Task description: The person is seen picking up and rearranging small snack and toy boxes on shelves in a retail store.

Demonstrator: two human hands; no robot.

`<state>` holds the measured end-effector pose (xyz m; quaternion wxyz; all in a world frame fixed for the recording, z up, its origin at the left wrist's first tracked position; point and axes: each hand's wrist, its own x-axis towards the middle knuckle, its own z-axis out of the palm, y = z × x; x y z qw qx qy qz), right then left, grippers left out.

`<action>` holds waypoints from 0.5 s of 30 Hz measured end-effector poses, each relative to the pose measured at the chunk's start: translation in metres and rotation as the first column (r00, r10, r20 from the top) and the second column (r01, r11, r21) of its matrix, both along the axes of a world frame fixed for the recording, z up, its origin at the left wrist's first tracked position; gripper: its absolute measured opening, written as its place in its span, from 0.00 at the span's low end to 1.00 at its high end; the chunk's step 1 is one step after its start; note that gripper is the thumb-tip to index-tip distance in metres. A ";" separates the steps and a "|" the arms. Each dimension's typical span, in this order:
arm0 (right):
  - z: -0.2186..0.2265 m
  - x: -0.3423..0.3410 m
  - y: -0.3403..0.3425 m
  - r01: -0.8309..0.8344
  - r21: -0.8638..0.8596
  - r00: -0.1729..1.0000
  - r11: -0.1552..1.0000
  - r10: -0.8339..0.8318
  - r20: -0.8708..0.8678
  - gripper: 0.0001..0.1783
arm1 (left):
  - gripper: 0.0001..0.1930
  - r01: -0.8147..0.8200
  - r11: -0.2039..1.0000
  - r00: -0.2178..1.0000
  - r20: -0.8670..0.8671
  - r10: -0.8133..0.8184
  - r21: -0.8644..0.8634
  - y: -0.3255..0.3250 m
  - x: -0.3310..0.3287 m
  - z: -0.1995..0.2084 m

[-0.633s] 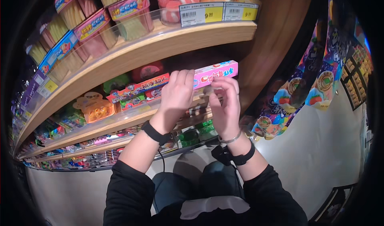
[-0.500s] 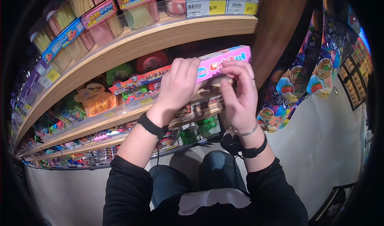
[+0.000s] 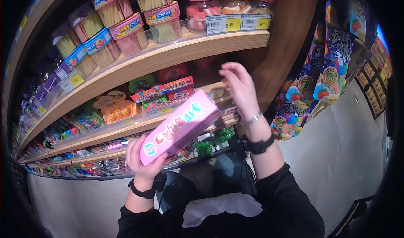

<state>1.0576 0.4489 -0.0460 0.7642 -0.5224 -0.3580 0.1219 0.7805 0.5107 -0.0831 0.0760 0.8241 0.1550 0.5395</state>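
My left hand [image 3: 142, 156] grips the lower end of a long pink cardboard box [image 3: 176, 126] with colourful printing. The box slants up and to the right in front of the shelves. Off the box's upper right side, my right hand [image 3: 239, 86] is raised by the shelf opening, its fingers loosely bent and apart with nothing visible in them. Behind the box stands a red-topped display carton [image 3: 168, 93] of small toys on the middle shelf. To its left is an orange bear-shaped pack [image 3: 114, 106].
Above, a curved wooden shelf [image 3: 168, 50] carries clear tubs of candy sticks [image 3: 162, 23] and jars of sweets [image 3: 203, 15], with price tags [image 3: 239, 23] along its edge. Bright foil bags [image 3: 332, 74] hang at the right. Green items [image 3: 204, 147] sit on a low shelf.
The box has swung from nearly level to a steep slant, its left end lowered toward me with my left hand. My right hand has let go of it and moved away. The view has shifted slightly.
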 end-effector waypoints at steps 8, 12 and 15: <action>0.013 0.166 0.118 0.647 -0.646 0.745 0.404 -0.157 0.648 0.23 | 0.26 0.095 0.846 0.964 0.260 0.053 -0.525 0.034 0.017 -0.042; 0.003 0.210 0.129 0.654 -0.693 0.749 0.303 -0.138 0.648 0.23 | 0.25 0.182 0.796 0.940 0.341 0.032 -0.577 0.039 0.013 -0.051; -0.007 0.222 0.133 0.628 -0.733 0.774 0.261 -0.105 0.625 0.23 | 0.26 0.170 0.781 0.939 0.338 0.056 -0.601 0.044 0.010 -0.055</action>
